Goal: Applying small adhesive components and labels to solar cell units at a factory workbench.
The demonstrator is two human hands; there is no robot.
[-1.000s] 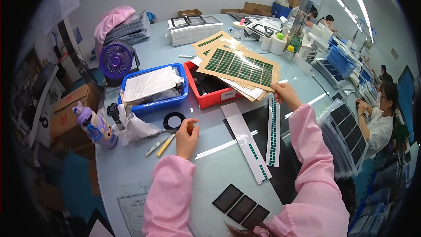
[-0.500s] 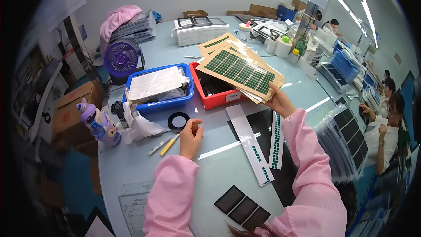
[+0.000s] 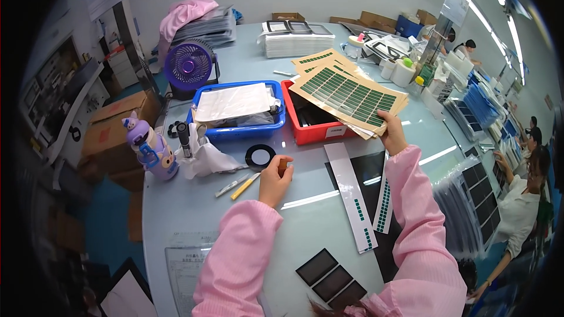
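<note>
My right hand point(image 3: 392, 134) pinches the near right corner of a tan sheet of green stickers point(image 3: 346, 95). This sheet lies on a pile of similar sheets that overlaps a red bin point(image 3: 316, 134). My left hand point(image 3: 275, 182) is curled above the table, thumb and fingers together; a brownish patch shows at the fingertips, too small to name. Close to it lie a roll of black tape point(image 3: 252, 151), a yellow pen-like tool point(image 3: 247, 185) and a clear-and-white one point(image 3: 230, 184). Two white strips with green stickers point(image 3: 348, 191) point(image 3: 383, 204) lie nearer my right forearm, partly over a black sheet point(image 3: 367, 167).
A blue bin point(image 3: 241, 132) stands left of the red one, with a purple fan point(image 3: 189, 66) and a purple bottle point(image 3: 154, 151) further left. Three joined dark panels point(image 3: 332, 279) lie near the front. Bagged panels point(image 3: 464, 211) are stacked at right, where a co-worker point(image 3: 526, 205) sits.
The whole scene has shifted rightward in view as the head turned. My right hand still grips the sheet, and my left stays curled. The co-worker's near arm has lowered.
</note>
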